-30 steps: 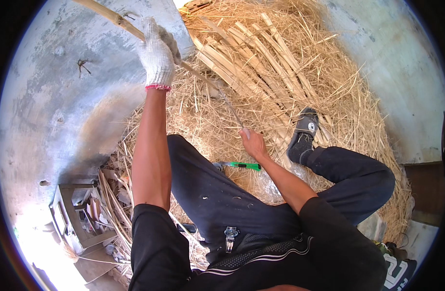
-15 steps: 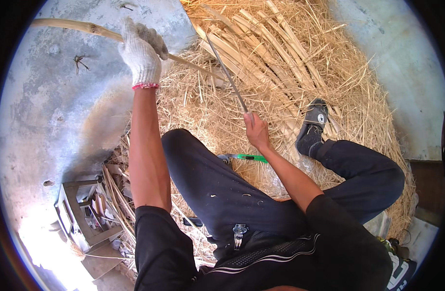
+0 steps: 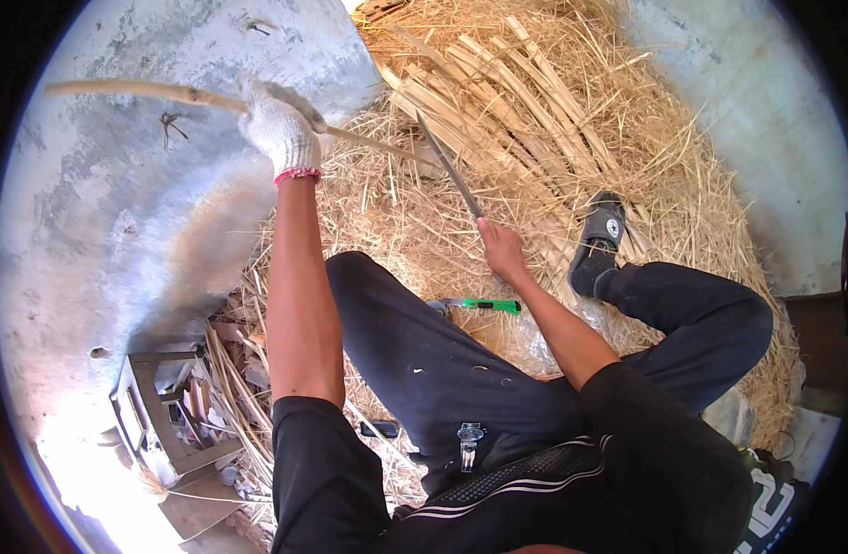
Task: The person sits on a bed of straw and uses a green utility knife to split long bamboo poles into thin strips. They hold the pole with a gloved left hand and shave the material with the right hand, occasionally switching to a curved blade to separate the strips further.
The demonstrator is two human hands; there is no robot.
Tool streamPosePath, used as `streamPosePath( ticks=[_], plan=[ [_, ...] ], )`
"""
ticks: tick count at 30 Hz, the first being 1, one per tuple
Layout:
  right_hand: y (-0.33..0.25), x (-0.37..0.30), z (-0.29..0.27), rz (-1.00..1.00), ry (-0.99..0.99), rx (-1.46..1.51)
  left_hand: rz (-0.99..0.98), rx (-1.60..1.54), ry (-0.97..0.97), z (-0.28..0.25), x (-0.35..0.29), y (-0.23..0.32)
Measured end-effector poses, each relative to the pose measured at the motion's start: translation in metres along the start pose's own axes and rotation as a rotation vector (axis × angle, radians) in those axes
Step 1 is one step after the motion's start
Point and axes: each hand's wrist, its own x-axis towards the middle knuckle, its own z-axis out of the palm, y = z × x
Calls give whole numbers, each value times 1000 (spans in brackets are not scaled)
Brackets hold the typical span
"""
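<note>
My left hand (image 3: 284, 131), in a white knitted glove with a red cuff, is wrapped round a long, pale bamboo strip (image 3: 147, 89). One end of the strip reaches out to the left beside the wall; the thinner end runs right, over the shavings. In my bare right hand (image 3: 503, 251) is the handle end of a long, narrow knife (image 3: 449, 166). Its blade slants up and left, and the tip is close to the strip's thin end; whether they touch I cannot tell. A green-handled tool (image 3: 490, 306) lies between my legs, below the right hand.
Several split bamboo strips (image 3: 521, 92) lie bunched on a thick heap of straw-like shavings (image 3: 387, 212). My sandalled foot (image 3: 601, 226) rests at their near end. A grey wall (image 3: 73, 231) borders the left, with a wooden frame (image 3: 198, 454) of scraps lower down.
My left hand and the bamboo strip have come a little nearer and to the right. The knife tip has dropped lower too, and the whole view has shifted slightly.
</note>
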Motion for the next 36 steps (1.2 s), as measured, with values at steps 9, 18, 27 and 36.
streamPosePath(
  ticks=[9, 18, 27, 36],
  plan=[
    [17, 4, 23, 85, 68, -394, 4, 191, 287, 15, -8, -7],
    [0, -7, 21, -75, 82, -384, -1, 232, 408, 25, 0, -14],
    [-2, -3, 11, -99, 24, -318, -23, 258, 333, 22, -8, 4],
    [33, -2, 17, 64, 82, -379, -6, 102, 249, -4, 6, -11]
  ],
)
